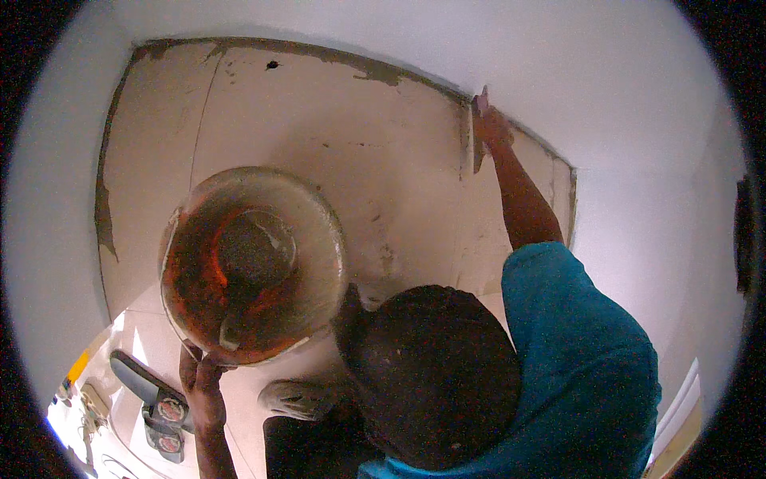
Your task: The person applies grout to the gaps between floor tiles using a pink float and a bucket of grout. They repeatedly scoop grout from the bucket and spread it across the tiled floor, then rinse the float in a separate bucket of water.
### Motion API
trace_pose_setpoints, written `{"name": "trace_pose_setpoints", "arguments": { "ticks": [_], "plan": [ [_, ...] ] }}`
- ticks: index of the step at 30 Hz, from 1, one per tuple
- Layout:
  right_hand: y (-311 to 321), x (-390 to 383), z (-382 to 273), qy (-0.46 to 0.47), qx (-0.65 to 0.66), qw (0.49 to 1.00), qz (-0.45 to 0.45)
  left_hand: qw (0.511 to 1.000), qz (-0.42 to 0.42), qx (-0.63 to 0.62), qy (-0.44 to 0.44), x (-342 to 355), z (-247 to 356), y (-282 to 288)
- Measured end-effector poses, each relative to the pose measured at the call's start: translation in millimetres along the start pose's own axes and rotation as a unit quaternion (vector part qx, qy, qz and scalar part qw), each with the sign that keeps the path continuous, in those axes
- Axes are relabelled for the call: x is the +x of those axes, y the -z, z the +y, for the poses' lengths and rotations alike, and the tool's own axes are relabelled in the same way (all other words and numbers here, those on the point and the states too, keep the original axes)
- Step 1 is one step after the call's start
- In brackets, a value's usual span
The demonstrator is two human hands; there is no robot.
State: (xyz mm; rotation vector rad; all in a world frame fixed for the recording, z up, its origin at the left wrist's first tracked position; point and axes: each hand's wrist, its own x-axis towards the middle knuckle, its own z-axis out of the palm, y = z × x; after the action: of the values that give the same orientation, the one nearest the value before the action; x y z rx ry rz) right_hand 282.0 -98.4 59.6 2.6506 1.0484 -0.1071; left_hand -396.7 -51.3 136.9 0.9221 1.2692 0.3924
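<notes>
The left hand (203, 387) grips a stained bucket (323, 239) before the lower edge of beige tiles (271, 112), the right hand out of view, while a co-worker's hand (495, 128) holds a flat tool (477, 148) at their upper-right edge, seemingly mostly filled, grey smears (379, 76) uncleaned.

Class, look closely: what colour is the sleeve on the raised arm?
The sleeve is teal blue, seen best in the head view.

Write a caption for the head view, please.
Left hand holding a basin, right hand holding a flat tool near the white wall.
</notes>
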Motion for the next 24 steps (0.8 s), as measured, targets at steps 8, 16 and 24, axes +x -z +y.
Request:
{"name": "trace_pose_setpoints", "arguments": {
  "ticks": [8, 16, 24],
  "plan": [
    [10.6, 10.1, -64.6, -0.005, 0.049, 0.999, -0.02, 0.998, 0.007, -0.059, -0.009, -8.0, -1.8, -11.5],
    [54.7, -9.7, -213.9, -0.019, 0.174, 0.984, -0.026, 0.999, 0.002, -0.041, 0.007, -8.3, 0.6, -11.8],
    [69.9, -38.4, -190.1, 0.292, 0.099, 0.946, 0.102, 0.996, -0.006, -0.085, 0.002, -9.9, -6.8, -12.2]
  ]
}}
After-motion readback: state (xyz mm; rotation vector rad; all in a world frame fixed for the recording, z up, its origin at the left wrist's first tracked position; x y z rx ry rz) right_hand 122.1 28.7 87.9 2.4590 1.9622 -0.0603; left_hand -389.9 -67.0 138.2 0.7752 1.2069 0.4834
